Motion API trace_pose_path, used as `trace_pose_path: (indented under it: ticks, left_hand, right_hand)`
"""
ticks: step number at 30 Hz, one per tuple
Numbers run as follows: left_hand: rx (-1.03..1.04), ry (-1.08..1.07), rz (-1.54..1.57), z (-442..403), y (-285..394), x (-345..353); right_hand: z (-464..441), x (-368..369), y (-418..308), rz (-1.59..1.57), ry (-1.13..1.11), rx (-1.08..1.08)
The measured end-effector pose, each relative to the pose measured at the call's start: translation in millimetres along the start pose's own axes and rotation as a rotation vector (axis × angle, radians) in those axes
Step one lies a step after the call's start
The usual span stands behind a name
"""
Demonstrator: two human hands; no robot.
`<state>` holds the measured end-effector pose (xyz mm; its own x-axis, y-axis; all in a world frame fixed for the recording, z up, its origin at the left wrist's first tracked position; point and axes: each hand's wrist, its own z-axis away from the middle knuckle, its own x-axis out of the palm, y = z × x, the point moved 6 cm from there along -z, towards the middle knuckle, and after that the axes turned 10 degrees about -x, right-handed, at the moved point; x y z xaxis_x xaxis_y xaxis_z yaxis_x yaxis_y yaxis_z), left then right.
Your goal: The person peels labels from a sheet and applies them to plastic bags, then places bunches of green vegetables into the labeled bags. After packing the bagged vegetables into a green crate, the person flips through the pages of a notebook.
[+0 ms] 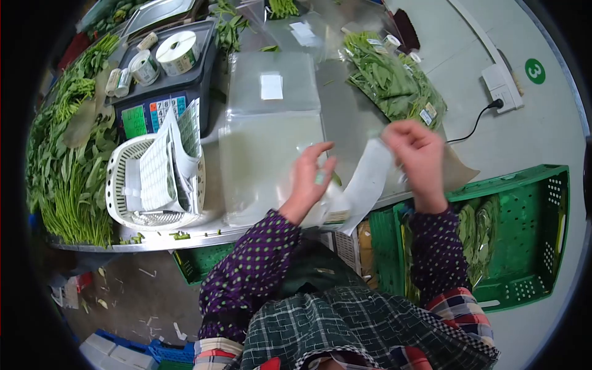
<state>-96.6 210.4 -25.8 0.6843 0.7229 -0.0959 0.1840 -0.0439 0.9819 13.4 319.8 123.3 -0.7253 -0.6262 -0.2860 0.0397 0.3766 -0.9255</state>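
Observation:
My right hand (pixel 420 157) is closed in a pinch at the top end of a white paper strip (pixel 369 179), which looks like label backing and hangs down past the table edge. My left hand (pixel 308 182) is beside the strip, thumb and fingers apart, with a small pale green patch on one finger that I cannot make out. Beneath it lies a stack of clear plastic bags (pixel 262 166) on the metal table. Beyond my right hand rest bagged leafy greens (pixel 398 83) with small labels on the plastic.
A white basket (pixel 114 185) with printed label sheets stands at the left, before a scale (pixel 203 80) bearing label rolls (pixel 177 52). Loose greens (pixel 68 179) are heaped at the far left. A green crate (pixel 524 228) with bagged greens sits low at the right, near a socket cord (pixel 475 126).

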Motion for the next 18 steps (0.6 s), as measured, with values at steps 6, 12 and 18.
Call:
trace_pose_path:
  ticks: [6, 12, 18]
  left_hand:
    - [-0.293, 0.006, -0.209, 26.1, -3.2, -43.3]
    - [-0.338, -0.014, 0.009, 61.0, 9.7, -60.2]
    - [-0.42, 0.021, -0.073, 95.8, 16.5, -83.1]
  right_hand:
    - [62.8, 57.1, 62.4, -0.349, -0.337, 0.456]
    - [68.5, 92.0, 50.5, -0.313, -0.448, 0.406]
    - [84.3, 80.5, 62.8, 0.049, -0.459, 0.081]
